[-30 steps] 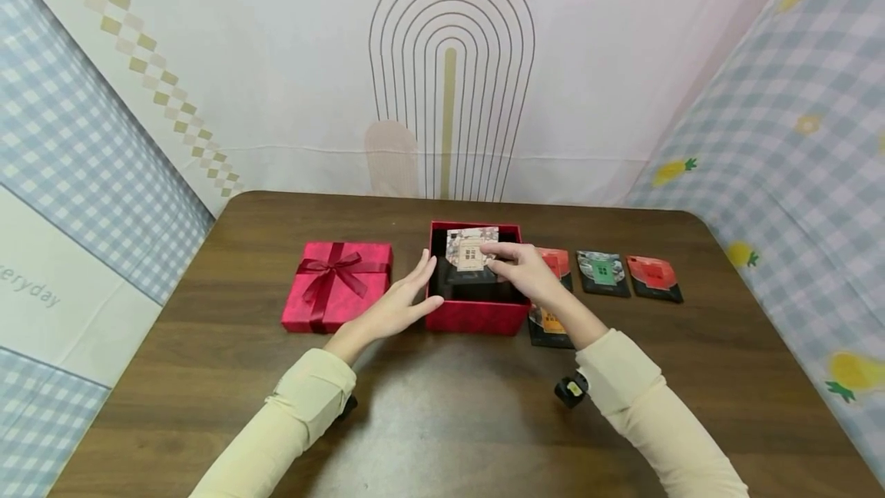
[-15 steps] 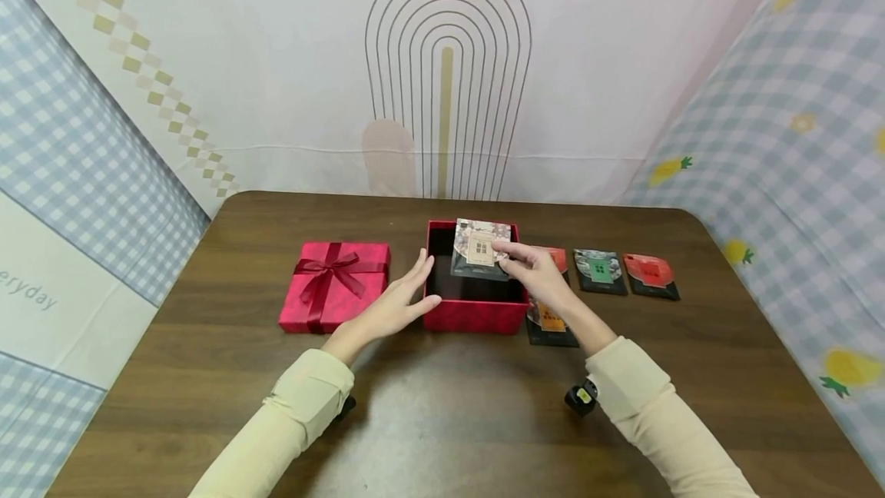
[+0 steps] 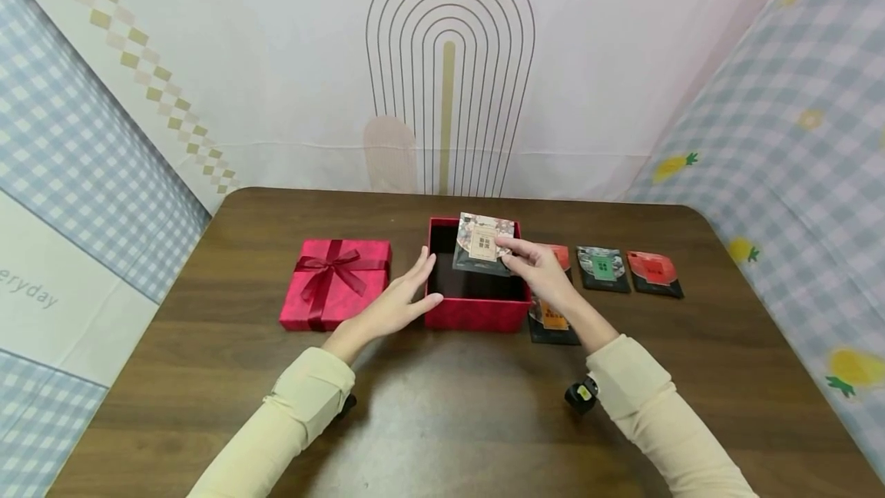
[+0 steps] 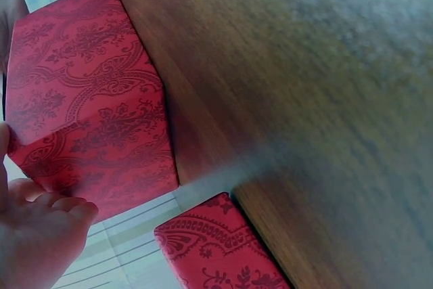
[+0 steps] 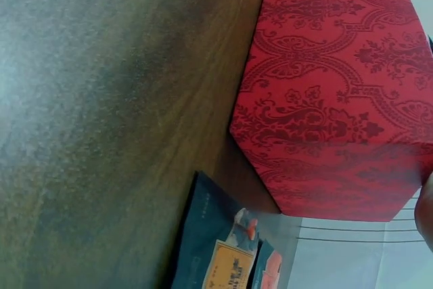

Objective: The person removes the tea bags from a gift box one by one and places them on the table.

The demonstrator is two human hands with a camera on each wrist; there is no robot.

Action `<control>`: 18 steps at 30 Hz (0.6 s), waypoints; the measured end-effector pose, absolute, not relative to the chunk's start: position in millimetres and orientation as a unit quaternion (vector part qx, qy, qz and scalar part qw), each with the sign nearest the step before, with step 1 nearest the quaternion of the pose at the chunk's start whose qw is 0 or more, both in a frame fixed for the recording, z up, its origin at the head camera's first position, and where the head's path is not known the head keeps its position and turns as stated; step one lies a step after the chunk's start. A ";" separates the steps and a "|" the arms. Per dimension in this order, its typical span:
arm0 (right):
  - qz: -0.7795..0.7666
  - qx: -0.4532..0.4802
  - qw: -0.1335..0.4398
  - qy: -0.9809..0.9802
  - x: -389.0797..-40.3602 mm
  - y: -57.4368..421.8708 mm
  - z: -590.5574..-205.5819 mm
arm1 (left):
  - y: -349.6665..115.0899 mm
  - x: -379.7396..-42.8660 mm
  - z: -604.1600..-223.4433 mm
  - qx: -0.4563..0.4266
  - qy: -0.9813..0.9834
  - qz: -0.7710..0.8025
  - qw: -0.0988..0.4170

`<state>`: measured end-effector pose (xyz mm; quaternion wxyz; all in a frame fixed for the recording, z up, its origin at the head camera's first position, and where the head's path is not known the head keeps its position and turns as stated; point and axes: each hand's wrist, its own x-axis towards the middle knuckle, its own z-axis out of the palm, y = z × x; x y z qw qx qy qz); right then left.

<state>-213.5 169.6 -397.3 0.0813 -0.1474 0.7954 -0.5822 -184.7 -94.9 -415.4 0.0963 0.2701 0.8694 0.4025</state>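
Observation:
A red patterned gift box (image 3: 477,315) sits uncovered on the table, dark inside. Above its opening, my right hand (image 3: 546,275) pinches a flat sachet (image 3: 473,240) by its right edge, between thumb and fingers. The sachet has a pale floral top, a cream label and a dark lower band. My left hand (image 3: 390,306) rests against the box's left side with straight fingers, thumb near the front corner. In the left wrist view, the left fingers (image 4: 71,208) lie along the box wall (image 4: 88,86). Only a bit of the right hand (image 5: 425,218) shows in the right wrist view.
The red lid (image 3: 304,310) with a dark ribbon bow lies left of the box. Right of it lie an orange-labelled sachet (image 3: 555,319), a red one (image 3: 562,254) partly behind the right hand, a green one (image 3: 604,269) and another red one (image 3: 653,273).
My right hand has raised the pale floral sachet out of the box and shifted it slightly right. The left hand has stayed at the box's left side.

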 end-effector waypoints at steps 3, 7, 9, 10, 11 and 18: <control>-0.571 -0.151 0.089 0.802 -213.8 170.9 -395.1 | -95.0 -185.8 -415.9 0.270 0.870 0.401 0.097; -0.559 -0.154 0.097 0.809 -211.7 173.2 -392.5 | -95.3 -186.4 -417.8 0.271 0.868 0.406 0.095; -0.558 -0.152 0.100 0.810 -210.2 174.6 -391.5 | -95.6 -186.8 -418.6 0.272 0.866 0.408 0.095; -0.560 -0.147 0.101 0.809 -209.3 175.1 -390.7 | -95.6 -186.7 -418.6 0.272 0.866 0.409 0.095; -0.562 -0.144 0.102 0.808 -208.3 176.1 -389.9 | -95.7 -186.7 -418.7 0.273 0.865 0.409 0.096; -0.582 -0.123 0.096 0.798 -203.6 188.3 -388.7 | -97.1 -186.7 -418.6 0.272 0.864 0.411 0.104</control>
